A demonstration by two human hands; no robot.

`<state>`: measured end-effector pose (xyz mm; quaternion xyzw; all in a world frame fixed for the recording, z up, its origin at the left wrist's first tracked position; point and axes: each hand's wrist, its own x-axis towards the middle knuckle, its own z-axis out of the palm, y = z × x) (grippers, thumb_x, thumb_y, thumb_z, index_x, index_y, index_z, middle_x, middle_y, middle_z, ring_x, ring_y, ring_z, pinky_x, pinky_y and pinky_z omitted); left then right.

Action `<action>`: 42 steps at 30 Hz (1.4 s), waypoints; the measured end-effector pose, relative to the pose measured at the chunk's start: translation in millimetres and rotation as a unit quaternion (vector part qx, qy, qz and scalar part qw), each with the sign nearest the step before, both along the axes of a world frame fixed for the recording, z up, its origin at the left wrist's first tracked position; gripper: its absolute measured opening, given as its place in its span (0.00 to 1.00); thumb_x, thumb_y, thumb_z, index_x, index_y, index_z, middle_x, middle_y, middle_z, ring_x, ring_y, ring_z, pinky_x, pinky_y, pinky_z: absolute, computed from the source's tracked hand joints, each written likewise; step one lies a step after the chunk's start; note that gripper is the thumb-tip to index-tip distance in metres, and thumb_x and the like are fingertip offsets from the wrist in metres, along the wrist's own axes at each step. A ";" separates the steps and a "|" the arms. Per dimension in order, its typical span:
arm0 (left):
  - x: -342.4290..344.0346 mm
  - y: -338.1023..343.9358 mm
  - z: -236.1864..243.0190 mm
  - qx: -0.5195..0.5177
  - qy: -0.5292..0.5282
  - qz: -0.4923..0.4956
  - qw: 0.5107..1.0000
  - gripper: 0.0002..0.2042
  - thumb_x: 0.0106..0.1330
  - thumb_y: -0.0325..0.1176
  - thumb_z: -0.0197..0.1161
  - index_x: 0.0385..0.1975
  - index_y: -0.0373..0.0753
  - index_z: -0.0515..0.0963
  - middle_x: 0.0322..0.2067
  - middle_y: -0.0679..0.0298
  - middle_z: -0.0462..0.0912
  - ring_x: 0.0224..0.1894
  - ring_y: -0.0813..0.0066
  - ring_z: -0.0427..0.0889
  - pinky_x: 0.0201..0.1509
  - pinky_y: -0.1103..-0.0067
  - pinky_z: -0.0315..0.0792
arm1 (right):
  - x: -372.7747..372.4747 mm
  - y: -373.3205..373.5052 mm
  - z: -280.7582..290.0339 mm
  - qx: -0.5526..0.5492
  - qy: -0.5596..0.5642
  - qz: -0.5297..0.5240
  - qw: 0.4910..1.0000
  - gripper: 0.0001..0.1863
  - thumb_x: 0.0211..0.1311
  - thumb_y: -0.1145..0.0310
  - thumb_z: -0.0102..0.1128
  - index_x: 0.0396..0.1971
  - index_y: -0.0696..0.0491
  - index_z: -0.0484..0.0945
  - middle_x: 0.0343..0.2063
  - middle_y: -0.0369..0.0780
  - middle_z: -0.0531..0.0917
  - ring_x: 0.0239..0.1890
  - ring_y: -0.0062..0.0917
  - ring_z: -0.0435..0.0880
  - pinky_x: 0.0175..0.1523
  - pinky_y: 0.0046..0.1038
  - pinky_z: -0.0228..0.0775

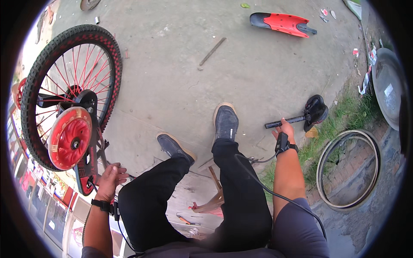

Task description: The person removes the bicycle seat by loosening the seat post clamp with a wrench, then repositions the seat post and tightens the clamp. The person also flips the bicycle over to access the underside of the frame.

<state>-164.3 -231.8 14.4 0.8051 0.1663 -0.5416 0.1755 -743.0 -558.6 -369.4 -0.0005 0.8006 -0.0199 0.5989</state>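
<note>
On the right, my right hand (285, 131) is closed round the black post of a bicycle saddle (316, 112), which it holds above the ground with the seat end pointing right. My left hand (111, 177) is beside a child's bicycle (88, 150) at the left, its fingers loosely stretched out with nothing visible in them. Whether it touches the frame I cannot tell. The bicycle has a knobbly black tyre with red checks (115, 79), red spokes, and a red training wheel (71, 138) near my left hand. Part of its frame is hidden behind that wheel.
A red and black mudguard (288, 25) lies on the concrete at the far right, and a stick (212, 51) lies nearer the middle. At right are a bare wheel rim (320, 180), a large grey basin (387, 88) and grass. An orange-handled tool (184, 219) lies between my legs.
</note>
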 end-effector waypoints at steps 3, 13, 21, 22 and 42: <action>-2.3 -1.2 -5.5 0.011 0.005 0.012 1.000 0.24 0.79 0.47 0.53 0.64 0.34 0.68 0.51 0.53 0.82 0.49 0.65 0.85 0.54 0.73 0.79 | 17.9 -15.2 5.4 -0.016 0.010 -0.034 0.999 0.17 0.75 0.53 0.56 0.52 0.48 0.73 0.52 0.38 0.78 0.45 0.28 0.81 0.57 0.45 0.74; -26.9 40.6 25.9 -0.042 0.024 0.093 0.994 0.22 0.77 0.43 0.59 0.63 0.37 0.70 0.53 0.57 0.82 0.52 0.69 0.84 0.56 0.74 0.76 | 71.0 -83.6 124.6 -0.105 0.006 -0.124 0.987 0.10 0.66 0.59 0.58 0.32 0.51 0.76 0.23 0.32 0.80 0.21 0.20 0.77 0.23 0.22 0.69; -111.1 59.0 98.6 -0.149 0.042 0.073 0.985 0.25 0.72 0.41 0.65 0.62 0.31 0.71 0.49 0.58 0.84 0.51 0.70 0.83 0.57 0.74 0.76 | 156.1 -79.2 418.6 0.032 -0.175 0.494 0.851 0.12 0.71 0.60 0.54 0.40 0.53 0.79 0.20 0.32 0.77 0.17 0.18 0.74 0.20 0.23 0.66; -119.9 59.7 106.0 -0.172 0.033 0.054 0.983 0.26 0.72 0.41 0.66 0.62 0.31 0.71 0.49 0.58 0.84 0.51 0.70 0.83 0.58 0.74 0.76 | 180.2 -72.9 457.1 0.038 -0.181 0.550 0.814 0.12 0.70 0.61 0.55 0.39 0.54 0.80 0.20 0.32 0.77 0.17 0.18 0.75 0.21 0.23 0.67; -206.1 174.5 226.2 -0.165 -0.174 0.456 0.857 0.29 0.67 0.48 0.70 0.58 0.30 0.73 0.49 0.53 0.82 0.56 0.57 0.81 0.62 0.68 0.73 | 501.3 292.6 658.8 -0.160 -0.307 0.928 -0.138 0.13 0.56 0.67 0.62 0.40 0.55 0.75 0.38 0.49 0.80 0.36 0.46 0.85 0.40 0.44 0.78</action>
